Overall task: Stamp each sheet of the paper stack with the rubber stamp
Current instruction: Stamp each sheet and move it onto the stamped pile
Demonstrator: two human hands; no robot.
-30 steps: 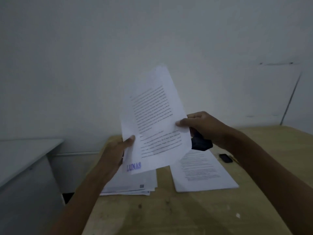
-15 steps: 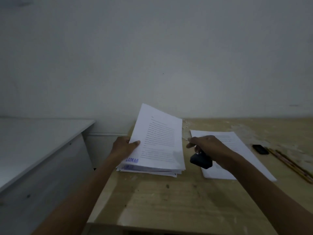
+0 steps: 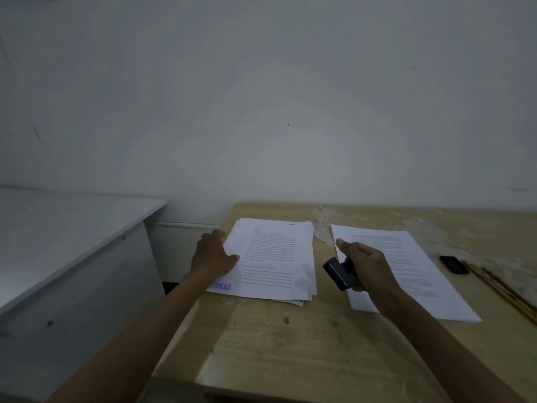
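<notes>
A pile of printed sheets (image 3: 273, 257) lies flat on the left part of the wooden table (image 3: 290, 344); its top sheet bears a blue "LUNAS" stamp mark (image 3: 222, 286) at the near left corner. My left hand (image 3: 210, 255) rests on that pile's left edge, thumb on the top sheet. A second paper stack (image 3: 412, 269) lies to the right. My right hand (image 3: 363, 264) hovers over the second stack's left edge and grips a black rubber stamp (image 3: 338, 273), its face turned left.
A small black object (image 3: 454, 264) and pencils (image 3: 505, 292) lie at the table's right. A white desk (image 3: 66, 237) stands to the left across a gap. The wall runs close behind, and the table surface is peeling near it.
The stamped sheet, held up in both hands a second ago, now lies flat on the left pile. My right hand let go of it and moved right with the stamp.
</notes>
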